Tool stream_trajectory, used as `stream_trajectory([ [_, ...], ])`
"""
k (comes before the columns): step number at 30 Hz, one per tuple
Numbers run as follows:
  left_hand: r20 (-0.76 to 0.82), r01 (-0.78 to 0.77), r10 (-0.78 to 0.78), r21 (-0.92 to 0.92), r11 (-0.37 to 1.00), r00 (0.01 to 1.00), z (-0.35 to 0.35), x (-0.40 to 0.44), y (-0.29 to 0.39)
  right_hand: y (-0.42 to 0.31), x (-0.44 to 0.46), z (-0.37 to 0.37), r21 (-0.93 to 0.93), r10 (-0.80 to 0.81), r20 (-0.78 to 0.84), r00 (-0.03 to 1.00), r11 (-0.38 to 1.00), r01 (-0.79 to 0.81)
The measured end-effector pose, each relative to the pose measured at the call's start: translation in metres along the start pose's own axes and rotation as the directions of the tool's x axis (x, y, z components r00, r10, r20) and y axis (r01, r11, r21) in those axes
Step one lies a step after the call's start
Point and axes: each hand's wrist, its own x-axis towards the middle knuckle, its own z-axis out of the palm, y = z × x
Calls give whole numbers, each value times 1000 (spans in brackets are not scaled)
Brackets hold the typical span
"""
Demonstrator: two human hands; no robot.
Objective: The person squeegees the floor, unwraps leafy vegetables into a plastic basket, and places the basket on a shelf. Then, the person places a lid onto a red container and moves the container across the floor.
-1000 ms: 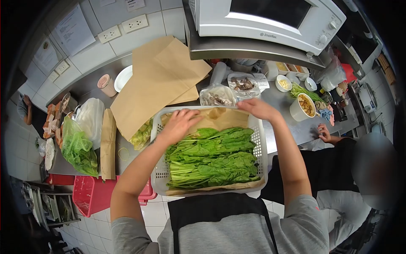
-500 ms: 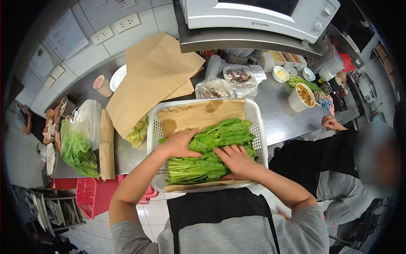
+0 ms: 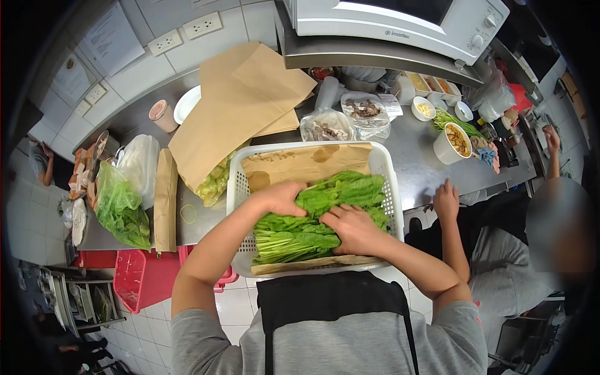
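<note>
Long leafy greens (image 3: pixel 347 189) with pale green stems lie bunched in a white plastic basket (image 3: pixel 393 194) with holes in its sides. Brown paper (image 3: pixel 290 164) with wet stains lines the basket. My left hand (image 3: pixel 281 198) grips the upper left part of the bunch, its thumb apart from the fingers and the fingertips partly hidden among the leaves. Curled over the middle of the bunch, my right hand (image 3: pixel 357 230) presses into the leaves with its thumb towards the front.
Brown paper sheets (image 3: pixel 240 94) lie behind the basket, beside bagged food (image 3: pixel 328 128). At left are bagged lettuce (image 3: pixel 119 206) and a pink crate (image 3: pixel 144 281) below the counter. A white tub (image 3: pixel 453 144) stands right. A co-worker (image 3: pixel 500 250) is close on my right.
My hands have drawn the greens slightly together, and the left fingers have curled further around them. The co-worker's arms have moved, one hand now raised. The whole view has shifted slightly.
</note>
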Motion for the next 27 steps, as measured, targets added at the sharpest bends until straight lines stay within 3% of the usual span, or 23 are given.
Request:
stream_trajectory([
  [4, -83, -72, 66, -76, 994, 994, -37, 4, -5, -5, 17, -25, -63, -23, -122, 992, 998, 15],
  [5, -147, -58, 61, 23, 998, 987, -34, 3, -13, 4, 24, -17, -34, 13, -21, 1000, 999, -14],
  [8, -359, -15, 111, 258, 966, 927, -32, 0, -25, 21, 15, 15, -153, -48, 16, 999, 987, 50],
  [9, -433, -16, 144, 287, 958, 890, -29, -13, -11, 21, 9, 10, -49, -48, 44, 998, 998, 50],
  [11, -568, -47, 238, 330, 943, 788, -22, -41, 16, 15, -9, -13, 0, -60, -138, 989, 998, 61],
  [12, -531, -107, 230, 252, 962, 815, -18, -57, 28, 14, -19, -24, 24, -58, -231, 971, 998, 65],
  [15, -351, -250, 206, -85, 964, 913, 15, -102, 54, 23, -51, -35, 420, -95, 0, 996, 904, 86],
  [17, -112, -58, 37, -192, 980, 993, 35, -122, 57, 20, -68, -28, 324, -25, 136, 990, 946, -21],
  [20, -178, -34, -10, -242, 970, 984, 50, -140, 43, 25, -73, -18, 473, -3, 139, 990, 879, -64],
  [21, -157, 65, -131, -371, 926, 979, 46, -144, 49, 28, -70, -13, 509, 0, 106, 994, 859, -54],
  [24, -169, 56, -127, -372, 926, 977, 36, -148, 47, 33, -58, -2, 505, 22, 5, 1000, 863, -21],
  [25, -265, -57, -20, -280, 958, 964, 42, -146, 42, 36, -54, -2, 481, 76, -22, 997, 875, -56],
  [27, -303, 5, -97, -292, 956, 948, 45, -144, 35, 39, -50, -10, 554, 150, -53, 987, 827, -96],
])
